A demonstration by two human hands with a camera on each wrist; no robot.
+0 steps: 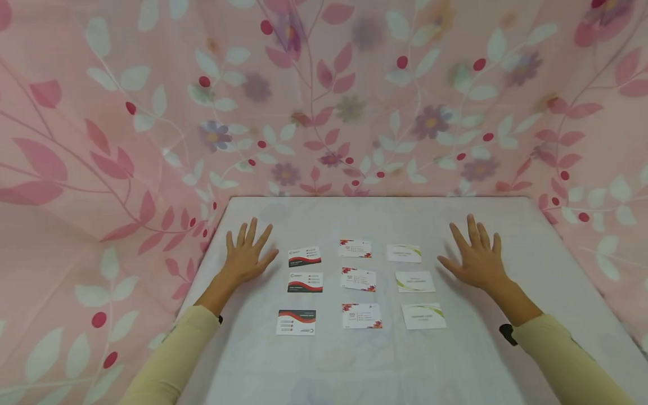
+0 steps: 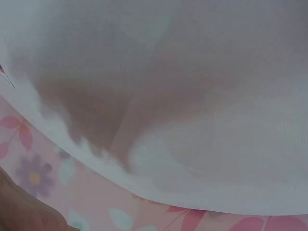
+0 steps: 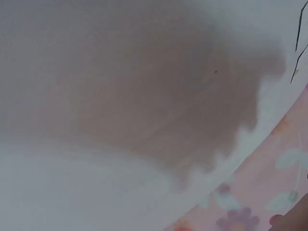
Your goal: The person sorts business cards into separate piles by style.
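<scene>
Several business cards lie in three columns on the white table. The left column has red-and-black cards (image 1: 305,282), one of them turned the other way round. Cards with red floral corners (image 1: 358,279) form the middle column, and white cards with a green curve (image 1: 415,282) the right one. Fingers spread, my left hand (image 1: 245,260) is to the left of the red-and-black column, apart from the cards. My right hand (image 1: 478,259) is likewise spread, to the right of the green-curve cards. Neither hand holds anything. Each wrist view shows a hand's shadow on the cloth.
A white cloth covers the table (image 1: 374,365). Pink floral fabric (image 1: 324,112) hangs behind it and along both sides. Dark bands show at both wrists, the larger one (image 1: 508,334) at the right.
</scene>
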